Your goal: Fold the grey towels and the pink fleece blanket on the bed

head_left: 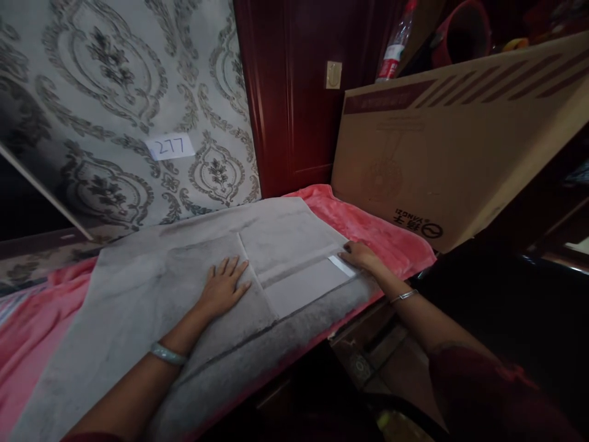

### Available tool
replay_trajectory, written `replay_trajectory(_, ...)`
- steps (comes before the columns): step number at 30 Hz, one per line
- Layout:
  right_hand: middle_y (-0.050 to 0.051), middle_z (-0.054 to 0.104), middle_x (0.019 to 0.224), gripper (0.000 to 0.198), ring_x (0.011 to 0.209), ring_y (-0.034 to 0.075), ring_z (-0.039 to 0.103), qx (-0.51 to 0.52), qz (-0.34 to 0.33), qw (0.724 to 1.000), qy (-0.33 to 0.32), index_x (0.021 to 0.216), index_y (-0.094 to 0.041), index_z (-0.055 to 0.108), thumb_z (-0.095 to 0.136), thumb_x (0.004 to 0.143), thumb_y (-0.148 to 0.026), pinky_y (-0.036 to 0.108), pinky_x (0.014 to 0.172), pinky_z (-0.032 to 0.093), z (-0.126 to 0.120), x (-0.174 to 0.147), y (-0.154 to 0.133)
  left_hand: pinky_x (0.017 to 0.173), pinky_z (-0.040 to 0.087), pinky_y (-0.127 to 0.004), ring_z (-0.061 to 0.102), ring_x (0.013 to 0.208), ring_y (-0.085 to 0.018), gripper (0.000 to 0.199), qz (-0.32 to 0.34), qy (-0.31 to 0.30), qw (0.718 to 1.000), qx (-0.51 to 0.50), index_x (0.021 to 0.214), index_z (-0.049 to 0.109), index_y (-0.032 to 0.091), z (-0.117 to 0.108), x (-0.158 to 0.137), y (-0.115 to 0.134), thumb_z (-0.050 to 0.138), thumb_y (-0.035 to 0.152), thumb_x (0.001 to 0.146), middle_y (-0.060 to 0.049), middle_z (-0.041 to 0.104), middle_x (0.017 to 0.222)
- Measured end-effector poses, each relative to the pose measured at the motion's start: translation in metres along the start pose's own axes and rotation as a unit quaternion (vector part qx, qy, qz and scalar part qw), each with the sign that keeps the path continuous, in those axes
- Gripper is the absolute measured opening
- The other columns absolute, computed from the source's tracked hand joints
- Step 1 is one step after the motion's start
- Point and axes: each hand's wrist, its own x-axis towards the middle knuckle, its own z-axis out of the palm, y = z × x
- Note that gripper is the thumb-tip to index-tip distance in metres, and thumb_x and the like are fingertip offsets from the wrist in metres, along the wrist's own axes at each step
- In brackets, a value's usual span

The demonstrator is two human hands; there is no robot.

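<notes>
- Lying spread over a coral-pink plush blanket point(377, 227), the large grey soft-napped cloth point(138, 288) looks light for its size, limp and slow to slide, since the blanket's pile should grip it from below.
- The left hand point(224, 286) rests palm down and open on a darker grey area of it, fingers spread; a flat palm like this suits it, as pressure should hold the nap without bunching it.
- The right hand point(360, 255) has its fingers curled at the cloth's right side; whether they pinch an edge or merely touch it, I cannot tell.
- Between the hands lies a smooth pale-grey rectangular panel point(299, 288), which seems flatter and perhaps slicker than the nap; its material is unclear.
- A short glossy white strip point(341, 266) sits at that panel's right end, just beside the right hand; it may be thin and crease easily, so fingers would do best beside it.
- Hold is likely surest at the cloth's outer edges and corners; gripped mid-sheet, it would probably wrinkle. Nothing here looks fragile.
</notes>
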Motion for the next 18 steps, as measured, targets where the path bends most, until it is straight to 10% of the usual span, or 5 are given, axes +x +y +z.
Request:
replay_trajectory(10, 0.004, 0.07, 0.079, 0.013, 0.079, 0.018, 0.063, 0.191, 0.018, 0.981, -0.023, 0.076, -0.016, 0.067, 0.07, 0.075, -0.029, 0.025, 0.07, 0.047, -0.016, 0.008, 0.006, 0.117, 0.025, -0.065, 0.028, 0.15, -0.038, 0.061, 0.008, 0.035, 0.999, -0.008, 0.153, 0.044, 0.025, 0.005, 0.001, -0.004, 0.042, 0.05, 0.097, -0.012, 0.035, 0.161)
replay_trajectory(18, 0.007, 0.07, 0.081, 0.031, 0.079, 0.02, 0.066, 0.453, -0.009, 0.891, -0.021, 0.081, -0.019, 0.06, 0.064, 0.07, -0.047, 0.031, 0.075, 0.055, 0.0, -0.022, 0.014, 0.117, 0.027, -0.065, 0.033, 0.148, -0.038, 0.057, 0.026, 0.055, 0.997, -0.049, 0.146, 0.053, 0.022, 0.008, 0.002, -0.012, 0.046, 0.046, 0.095, -0.013, 0.041, 0.157)
